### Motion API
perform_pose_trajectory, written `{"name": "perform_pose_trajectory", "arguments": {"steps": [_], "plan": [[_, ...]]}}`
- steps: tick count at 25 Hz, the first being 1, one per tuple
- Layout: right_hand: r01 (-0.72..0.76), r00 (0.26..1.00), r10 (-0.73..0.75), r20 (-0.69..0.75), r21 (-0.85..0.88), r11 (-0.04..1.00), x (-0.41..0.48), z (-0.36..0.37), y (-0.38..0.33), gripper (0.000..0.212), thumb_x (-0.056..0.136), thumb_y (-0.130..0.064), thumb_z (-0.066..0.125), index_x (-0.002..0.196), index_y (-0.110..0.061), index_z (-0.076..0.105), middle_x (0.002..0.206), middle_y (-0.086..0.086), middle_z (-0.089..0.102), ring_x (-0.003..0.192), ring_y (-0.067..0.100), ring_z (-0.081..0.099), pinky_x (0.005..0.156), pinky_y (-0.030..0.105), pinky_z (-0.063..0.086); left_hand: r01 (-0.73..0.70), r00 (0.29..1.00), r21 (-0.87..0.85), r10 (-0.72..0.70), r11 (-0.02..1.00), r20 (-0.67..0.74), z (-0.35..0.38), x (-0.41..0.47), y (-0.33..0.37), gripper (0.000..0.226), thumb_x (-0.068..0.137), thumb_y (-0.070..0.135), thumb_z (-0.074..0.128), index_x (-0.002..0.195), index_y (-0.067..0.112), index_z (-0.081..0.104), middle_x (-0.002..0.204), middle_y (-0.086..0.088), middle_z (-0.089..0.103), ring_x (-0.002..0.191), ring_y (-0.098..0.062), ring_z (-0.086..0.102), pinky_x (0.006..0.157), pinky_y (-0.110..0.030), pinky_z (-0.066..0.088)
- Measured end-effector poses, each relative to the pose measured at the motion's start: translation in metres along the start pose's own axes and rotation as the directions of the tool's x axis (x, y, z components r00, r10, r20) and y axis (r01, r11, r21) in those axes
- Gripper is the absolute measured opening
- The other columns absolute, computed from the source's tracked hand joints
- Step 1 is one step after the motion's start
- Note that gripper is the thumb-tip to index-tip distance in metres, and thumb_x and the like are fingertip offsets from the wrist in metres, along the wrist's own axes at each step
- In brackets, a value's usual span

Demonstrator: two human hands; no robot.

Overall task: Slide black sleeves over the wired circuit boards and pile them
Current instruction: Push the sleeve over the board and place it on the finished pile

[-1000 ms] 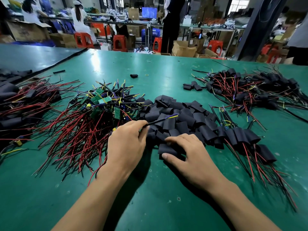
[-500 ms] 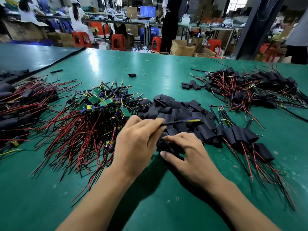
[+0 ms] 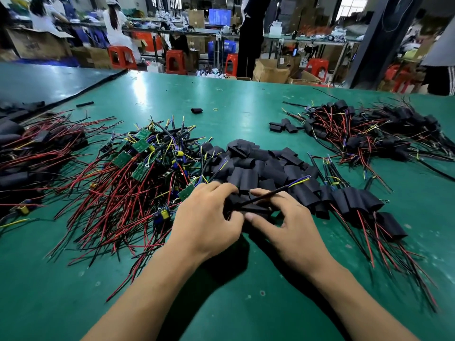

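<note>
Left hand gripped a wired board, right hand pinched a sleeve; sleeved pile lay right, many bare boards waited left.

Red stools and cardboard boxes stand beyond the green table.

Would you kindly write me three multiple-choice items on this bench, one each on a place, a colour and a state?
1. Where do the bare circuit boards lie? A. left of the loose sleeves B. right of them C. behind them
2. What colour is the table? A. white B. green C. red
3. The left hand and right hand are: A. lying flat B. holding scissors C. holding one black sleeve, a cable sticking out

1 A: their heap sits left of the sleeve heap. 2 B: green all round. 3 C: both hands' curled fingers meet on it.
</note>
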State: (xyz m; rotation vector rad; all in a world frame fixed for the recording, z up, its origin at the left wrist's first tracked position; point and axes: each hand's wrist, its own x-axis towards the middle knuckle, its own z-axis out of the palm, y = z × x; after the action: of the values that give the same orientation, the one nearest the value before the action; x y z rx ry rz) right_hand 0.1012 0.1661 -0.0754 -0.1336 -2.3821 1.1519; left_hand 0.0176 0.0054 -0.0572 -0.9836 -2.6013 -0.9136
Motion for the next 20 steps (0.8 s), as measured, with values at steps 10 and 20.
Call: {"name": "perform_pose_trajectory", "arguments": {"steps": [10,20], "plan": [[-0.057,0.997,0.053,-0.055,-0.083,0.995,0.002,-0.005,0.005,0.032,0.083,-0.029,0.079,0.114,-0.024,0.071,0.108,-0.013,0.065,0.105,-0.006,0.057,0.091,0.010,0.041,0.096,0.953,-0.377,-0.195,0.921,-0.234,-0.003,0.010,-0.007,0.008,0.093,0.024,0.067,0.089,0.021,0.073,0.070,0.010,0.068,0.060,-0.001,0.057,0.063,-0.023,0.050],[-0.080,0.995,0.078,-0.059,-0.038,0.996,0.001,-0.005,0.001,0.029,0.083,-0.028,0.080,0.111,-0.026,0.071,0.108,-0.015,0.065,0.104,-0.002,0.059,0.091,0.016,0.045,0.266,0.877,-0.964,-0.411,-0.021,0.251,-0.013,0.019,0.003,0.010,0.096,0.010,0.057,0.098,0.011,0.047,0.095,-0.021,0.074,0.081,-0.031,0.073,0.067,-0.032,0.061]]}}
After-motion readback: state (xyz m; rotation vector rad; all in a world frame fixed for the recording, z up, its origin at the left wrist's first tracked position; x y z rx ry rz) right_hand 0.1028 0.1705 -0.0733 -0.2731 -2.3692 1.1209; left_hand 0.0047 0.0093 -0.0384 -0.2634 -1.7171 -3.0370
